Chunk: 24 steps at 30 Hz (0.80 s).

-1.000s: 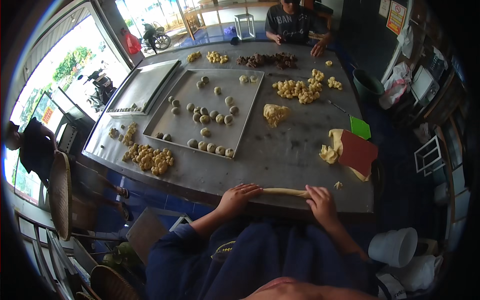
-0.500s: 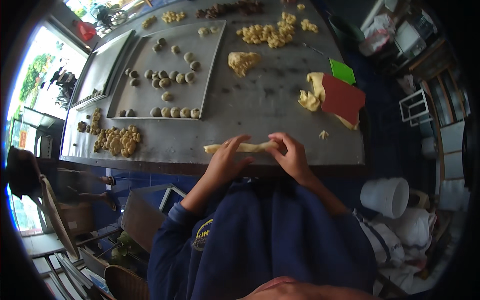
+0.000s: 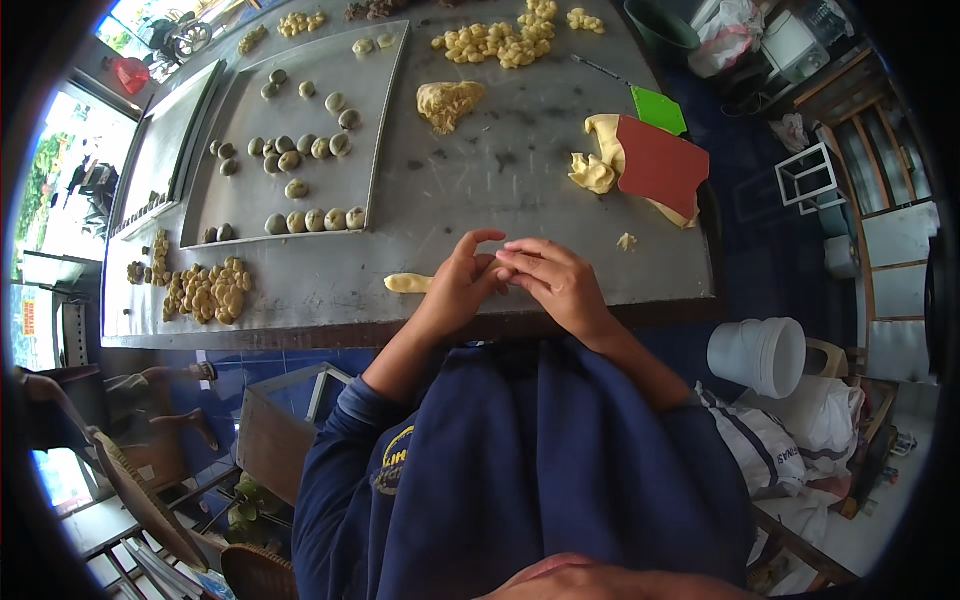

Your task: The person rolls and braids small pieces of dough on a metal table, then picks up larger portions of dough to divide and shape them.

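At the table's near edge lies a pale yellow dough roll point(image 3: 404, 283), its left end bare. My left hand point(image 3: 464, 281) curls round its right portion, meeting my right hand point(image 3: 548, 284), whose bent fingers pinch at the same stretch and partly hide it. Beyond them are a large dough lump point(image 3: 448, 102) and, at the right, more soft dough point(image 3: 591, 172) partly under a red scraper point(image 3: 662, 163), with a green scraper point(image 3: 656, 109) behind. A small dough scrap point(image 3: 626, 242) sits right of my hands.
A metal tray point(image 3: 375, 165) holds several greenish balls; another tray point(image 3: 152, 160) lies left of it. Clusters of small yellow pieces point(image 3: 205, 291) dot the table point(image 3: 490, 190). A co-worker's legs point(image 3: 160, 400) and woven tray point(image 3: 150, 500) are at lower left, a white bucket point(image 3: 756, 357) at right.
My hands have left the ends of the roll and come together over its right part, leaving the left end uncovered. The view has tilted down, and the person across the table is out of frame.
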Available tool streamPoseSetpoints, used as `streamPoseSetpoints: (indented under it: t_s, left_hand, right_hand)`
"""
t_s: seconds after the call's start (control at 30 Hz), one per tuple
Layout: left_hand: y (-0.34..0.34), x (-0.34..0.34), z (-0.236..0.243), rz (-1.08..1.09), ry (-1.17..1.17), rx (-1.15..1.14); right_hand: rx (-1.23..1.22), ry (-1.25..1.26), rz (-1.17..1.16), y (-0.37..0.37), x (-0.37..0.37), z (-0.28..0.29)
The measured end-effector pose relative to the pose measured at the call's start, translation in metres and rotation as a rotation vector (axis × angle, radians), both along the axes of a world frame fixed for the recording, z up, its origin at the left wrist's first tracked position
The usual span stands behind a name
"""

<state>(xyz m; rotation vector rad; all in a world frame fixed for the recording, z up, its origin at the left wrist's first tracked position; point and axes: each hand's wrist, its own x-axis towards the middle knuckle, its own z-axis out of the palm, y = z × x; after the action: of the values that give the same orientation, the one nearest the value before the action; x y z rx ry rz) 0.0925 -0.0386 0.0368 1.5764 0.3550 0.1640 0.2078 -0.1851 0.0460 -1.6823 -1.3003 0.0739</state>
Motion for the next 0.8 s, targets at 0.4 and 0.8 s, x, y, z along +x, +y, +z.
streamPoseSetpoints:
  t_s: [0.4, 0.8]
  left_hand:
    - [0.003, 0.002, -0.006, 0.293, 0.005, 0.406]
    - [0.007, -0.003, -0.016, 0.135, 0.029, 0.504]
  right_hand:
    - [-0.001, 1.387, 0.271, -0.007, 0.008, -0.010]
    - [-0.202, -0.208, -0.157, 0.006, 0.040, -0.062]
